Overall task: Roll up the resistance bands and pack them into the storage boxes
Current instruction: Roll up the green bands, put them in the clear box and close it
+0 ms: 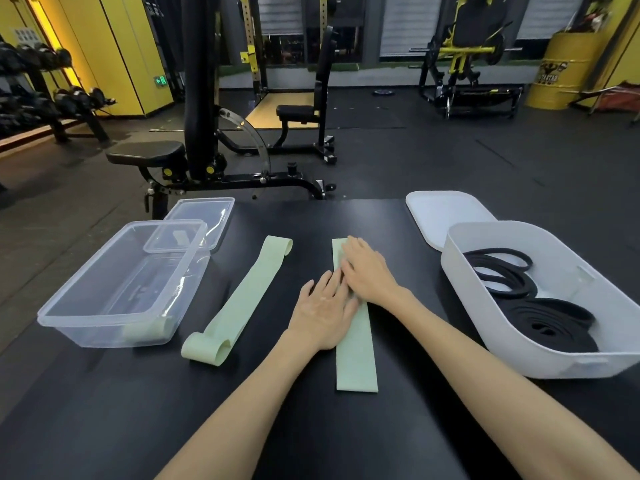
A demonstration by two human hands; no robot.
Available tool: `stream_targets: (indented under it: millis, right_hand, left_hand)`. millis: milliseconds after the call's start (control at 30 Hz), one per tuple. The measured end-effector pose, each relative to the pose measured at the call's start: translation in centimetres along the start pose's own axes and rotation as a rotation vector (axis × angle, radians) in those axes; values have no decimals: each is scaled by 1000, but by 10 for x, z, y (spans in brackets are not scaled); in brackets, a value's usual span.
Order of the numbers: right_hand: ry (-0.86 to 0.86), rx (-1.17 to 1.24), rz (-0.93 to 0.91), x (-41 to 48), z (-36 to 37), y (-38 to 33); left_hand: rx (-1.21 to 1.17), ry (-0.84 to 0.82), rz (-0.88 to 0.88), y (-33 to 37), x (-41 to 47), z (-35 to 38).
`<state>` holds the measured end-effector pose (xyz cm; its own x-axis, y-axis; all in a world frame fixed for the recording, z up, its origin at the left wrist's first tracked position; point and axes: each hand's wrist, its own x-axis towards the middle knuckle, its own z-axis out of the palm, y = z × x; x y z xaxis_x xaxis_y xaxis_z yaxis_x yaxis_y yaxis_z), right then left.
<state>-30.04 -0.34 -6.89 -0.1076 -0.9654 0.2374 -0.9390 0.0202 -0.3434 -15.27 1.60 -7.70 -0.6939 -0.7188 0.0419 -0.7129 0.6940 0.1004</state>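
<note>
Hands lie flat on a pale green flat resistance band (pixel 355 355) stretched lengthwise down the middle of the matte black counter (pixel 104 410). The left hand (pixel 323 311) presses palm-down on the band's middle, fingers spread, grip open. The right hand (pixel 367 271) presses just beyond it toward the far end, its fingers also extended and overlapping the left fingertips — neither hand clasps anything.

A second pale green flat band (pixel 242 303) lies to the left at a slant, apart from the first, with its near end curled into a loose loop and its far end slightly curled too. Beside it, at the counter's left edge, stands a clear rectangular plastic storage box (pixel 114 292); a pale green roll (pixel 145 329) shows through its near wall. A clear plastic lid (pixel 202 216) rests partly on the box's far corner.

At the right edge sits a white rounded plastic bin (pixel 512 341) holding coiled black rubber loop bands (pixel 540 317). Its white lid (pixel 446 216) lies flat just behind — partly hidden by the bin's rim.
</note>
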Motion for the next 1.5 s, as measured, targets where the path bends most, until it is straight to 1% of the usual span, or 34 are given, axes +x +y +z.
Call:
stream_targets:
  millis: [67, 133, 200, 233, 267, 300, 333, 400, 467, 533, 667, 700, 767, 833, 967, 1100, 1300, 1400, 1500]
  right_hand:
    - [-64, -13, -28, -14, -5, 2]
    - [-79, 5, 4, -28, -14, -1]
    - [-37, 43, 0, -48, -22, -7]
    - [1, 85, -28, -61, -26, -10]
    - [26, 142, -54, -77, -31, -15]
    - [37, 184, -76, -93, -34, -20]
    - [44, 195, -102, -108, -37, -25]
    - [47, 166, -156, -133, -37, -30]
    - [38, 145, -202, -146, -33, -33]
    - [45, 122, -228, -149, -31, -35]
    - [19, 116, -211, -151, -32, -38]
    - [20, 139, -197, -157, -32, -39]
    - [80, 199, -158, -171, -36, -40]
    - [120, 242, -152, -192, -40, -39]
    - [120, 263, -178, -214, -41, -37]
    - [146, 239, -159, -215, -37, -40]
    - [156, 161, -201, -215, -35, -45]
    - [141, 143, -217, -219, -35, -46]
    - [107, 206, -171, -218, -37, -44]
  left_hand:
    - [52, -14, 12, 0, -2, -1]
    - [-43, 28, -6, 0, -2, -3]
    - [-373, 169, -52, -1, -5, -9]
    - [-545, 220, -61, -2, -10, -14]
    - [-661, 251, -44, -5, -17, -16]
    - [-671, 254, -12, -7, -28, -18]
    - [-623, 255, 34, -9, -39, -18]
    - [-533, 233, 122, -10, -56, -14]
    - [-468, 232, 164, -6, -66, -9]
    - [-423, 243, 132, 3, -70, -10]
    - [-369, 227, 133, 17, -86, -15]
    - [-389, 235, 122, 18, -93, -15]
    - [-485, 291, 101, 18, -108, -21]
    - [-523, 331, 134, 17, -122, -24]
    - [-513, 291, 218, 10, -134, -21]
    - [-477, 347, 201, 11, -135, -12]
    - [-412, 420, 221, 18, -136, -8]
    - [-409, 400, 206, 19, -139, -7]
    - [-478, 337, 133, 17, -136, -7]
